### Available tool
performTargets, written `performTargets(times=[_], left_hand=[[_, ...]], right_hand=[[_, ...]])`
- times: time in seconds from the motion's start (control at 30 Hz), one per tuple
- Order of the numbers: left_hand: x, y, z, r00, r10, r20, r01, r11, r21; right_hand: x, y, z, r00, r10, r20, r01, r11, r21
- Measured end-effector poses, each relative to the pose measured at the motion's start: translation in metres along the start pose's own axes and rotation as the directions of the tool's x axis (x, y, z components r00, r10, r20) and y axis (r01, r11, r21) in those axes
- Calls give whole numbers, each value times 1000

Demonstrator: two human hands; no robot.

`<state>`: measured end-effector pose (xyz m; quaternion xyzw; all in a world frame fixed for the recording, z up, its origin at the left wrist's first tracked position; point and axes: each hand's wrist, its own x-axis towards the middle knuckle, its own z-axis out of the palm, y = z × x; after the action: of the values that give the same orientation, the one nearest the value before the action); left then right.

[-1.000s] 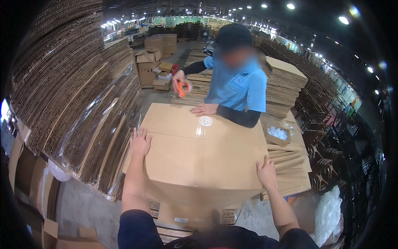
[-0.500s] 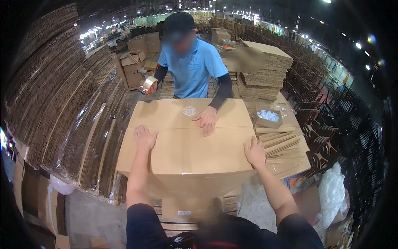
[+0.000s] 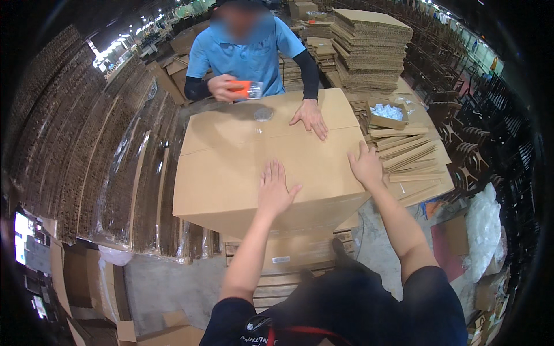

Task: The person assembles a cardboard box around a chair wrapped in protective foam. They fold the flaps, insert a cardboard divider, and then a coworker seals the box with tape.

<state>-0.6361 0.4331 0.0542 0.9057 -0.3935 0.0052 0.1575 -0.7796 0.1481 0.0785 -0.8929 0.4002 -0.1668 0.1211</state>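
Observation:
A large brown cardboard box [image 3: 225, 173] stands in front of me with its top flaps folded down and meeting at a seam. My left hand [image 3: 276, 191] lies flat on the near flap, fingers spread toward the seam. On the right edge of the top rests my right hand [image 3: 366, 165], its fingers apart and holding nothing. Across the box a person in a blue shirt [image 3: 248, 64] presses one hand [image 3: 311, 119] on the far flap. That person's other hand grips an orange tape dispenser [image 3: 249, 89] above the far edge.
Stacked flat cardboard [image 3: 109, 167] fills the left side. At the right, cardboard strips [image 3: 407, 153] and a small open box of white-blue pieces [image 3: 385, 122] lie on a board. A tall cardboard stack [image 3: 372, 52] stands behind, and clear plastic wrap [image 3: 483, 230] sits low right.
My left hand has slid right to the middle of the near flap. The other person's tape dispenser has moved right, over the box's far edge. My view has tilted down.

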Motion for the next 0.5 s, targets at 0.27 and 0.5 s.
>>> performTargets(times=[0.27, 0.5], left_hand=[[-68, 16, 37, 936, -25, -352, 38, 999, 30], [-47, 36, 49, 877, -28, -480, 107, 985, 137]], right_hand=[[-61, 32, 23, 692, -712, -117, 707, 702, -86], [-67, 40, 20, 771, -578, -267, 627, 763, 158]])
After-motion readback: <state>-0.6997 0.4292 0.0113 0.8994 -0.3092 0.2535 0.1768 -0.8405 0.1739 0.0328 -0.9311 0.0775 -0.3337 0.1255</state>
